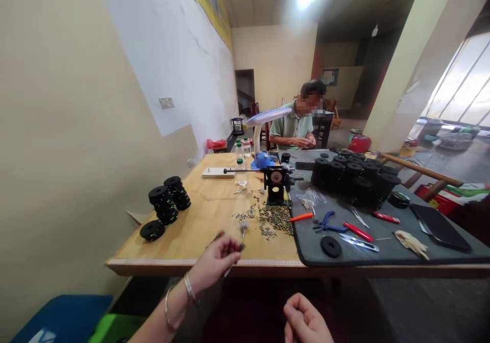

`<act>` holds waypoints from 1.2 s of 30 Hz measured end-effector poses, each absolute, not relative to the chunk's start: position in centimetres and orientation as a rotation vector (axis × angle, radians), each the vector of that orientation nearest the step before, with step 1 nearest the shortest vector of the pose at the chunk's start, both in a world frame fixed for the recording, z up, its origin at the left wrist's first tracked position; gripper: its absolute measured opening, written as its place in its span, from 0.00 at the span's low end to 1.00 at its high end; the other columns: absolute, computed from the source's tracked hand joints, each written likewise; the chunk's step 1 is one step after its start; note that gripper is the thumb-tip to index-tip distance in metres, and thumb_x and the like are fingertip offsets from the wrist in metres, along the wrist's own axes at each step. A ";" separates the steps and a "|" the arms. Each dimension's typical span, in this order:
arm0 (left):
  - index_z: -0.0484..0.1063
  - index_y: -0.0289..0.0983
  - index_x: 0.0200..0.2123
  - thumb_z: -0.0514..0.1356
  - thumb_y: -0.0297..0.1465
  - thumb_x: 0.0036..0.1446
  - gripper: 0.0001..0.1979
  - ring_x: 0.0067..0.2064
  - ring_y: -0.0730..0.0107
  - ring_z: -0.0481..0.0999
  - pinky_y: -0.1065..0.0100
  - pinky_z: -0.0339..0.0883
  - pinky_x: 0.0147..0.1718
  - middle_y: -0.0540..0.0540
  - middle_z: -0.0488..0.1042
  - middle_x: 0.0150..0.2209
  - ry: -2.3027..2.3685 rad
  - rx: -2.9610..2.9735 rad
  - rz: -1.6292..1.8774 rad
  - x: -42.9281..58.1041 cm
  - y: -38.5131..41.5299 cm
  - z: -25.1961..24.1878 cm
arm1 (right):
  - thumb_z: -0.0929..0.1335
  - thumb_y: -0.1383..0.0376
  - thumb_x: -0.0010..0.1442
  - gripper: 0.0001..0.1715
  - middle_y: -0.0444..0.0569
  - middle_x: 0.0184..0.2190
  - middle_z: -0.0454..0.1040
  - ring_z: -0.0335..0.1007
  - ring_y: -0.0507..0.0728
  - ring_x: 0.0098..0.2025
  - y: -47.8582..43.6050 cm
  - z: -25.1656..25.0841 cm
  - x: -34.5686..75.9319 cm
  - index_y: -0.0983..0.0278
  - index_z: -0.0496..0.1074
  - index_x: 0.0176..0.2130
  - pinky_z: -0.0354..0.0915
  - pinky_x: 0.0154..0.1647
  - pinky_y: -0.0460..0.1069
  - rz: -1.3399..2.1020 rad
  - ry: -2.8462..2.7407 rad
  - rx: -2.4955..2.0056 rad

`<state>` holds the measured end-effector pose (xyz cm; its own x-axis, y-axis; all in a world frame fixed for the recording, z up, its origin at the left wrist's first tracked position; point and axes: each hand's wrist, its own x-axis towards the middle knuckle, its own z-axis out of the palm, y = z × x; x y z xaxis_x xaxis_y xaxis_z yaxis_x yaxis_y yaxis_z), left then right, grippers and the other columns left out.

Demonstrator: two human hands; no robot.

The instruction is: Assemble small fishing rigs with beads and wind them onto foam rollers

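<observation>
A long wooden counter fills the middle of the view, its right half covered by a grey mat. At the far end another person sits with both hands together over the counter, behind a blue and white lamp. A block of black spools stands on the mat, and a smaller group of three spools sits near the counter's left edge, well apart from them. A black winding device stands at the mat's left border, with a clear bottle just beside it. In front of the device lies a scatter of small beads on the bare wood. Blue-handled pliers, a red-handled tool and a flat black disc lie on the mat near its front edge. The left hand, with bangles at the wrist, hovers over the counter's near edge, its fingertips pinched on a thin dark piece too small to make out, close to the beads. The right hand hangs lower, below the counter's edge, with fingers curled loosely inward; whether it holds anything cannot be told.
</observation>
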<state>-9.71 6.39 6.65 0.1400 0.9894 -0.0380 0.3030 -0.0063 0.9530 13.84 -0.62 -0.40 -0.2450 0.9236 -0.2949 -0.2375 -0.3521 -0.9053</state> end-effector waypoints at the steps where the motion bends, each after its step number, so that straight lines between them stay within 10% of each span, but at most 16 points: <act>1: 0.66 0.36 0.29 0.63 0.36 0.45 0.12 0.25 0.76 0.67 0.75 0.58 0.22 0.52 0.71 0.24 1.255 1.366 0.927 -8.5 5.1 5.7 | 0.69 0.41 0.43 0.30 0.38 0.08 0.66 0.48 0.44 0.09 -0.7 -0.3 13.7 0.62 0.60 0.25 0.40 0.12 0.39 1.722 -0.972 -1.132; 5: 0.64 0.36 0.26 0.65 0.35 0.43 0.13 0.16 0.81 0.60 0.77 0.47 0.15 0.52 0.72 0.19 1.184 1.024 0.858 -4.3 1.7 2.1 | 0.68 0.41 0.46 0.28 0.36 0.08 0.64 0.45 0.44 0.08 -0.9 -0.2 13.2 0.62 0.59 0.26 0.40 0.10 0.39 1.657 -0.976 -1.200; 36: 0.61 0.36 0.22 0.63 0.29 0.44 0.11 0.21 0.77 0.65 0.74 0.58 0.21 0.54 0.66 0.19 1.177 1.087 0.874 -0.8 -0.2 -0.6 | 0.67 0.46 0.52 0.24 0.38 0.10 0.65 0.51 0.45 0.11 -0.7 -2.4 12.8 0.64 0.63 0.26 0.47 0.12 0.40 1.459 -1.200 -1.284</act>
<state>-0.83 -0.16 -0.61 0.1928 0.9441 -0.2673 0.0176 0.2691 0.9630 12.83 -0.71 -2.40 -0.1316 0.9716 -0.1966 0.0055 -0.1976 -0.9803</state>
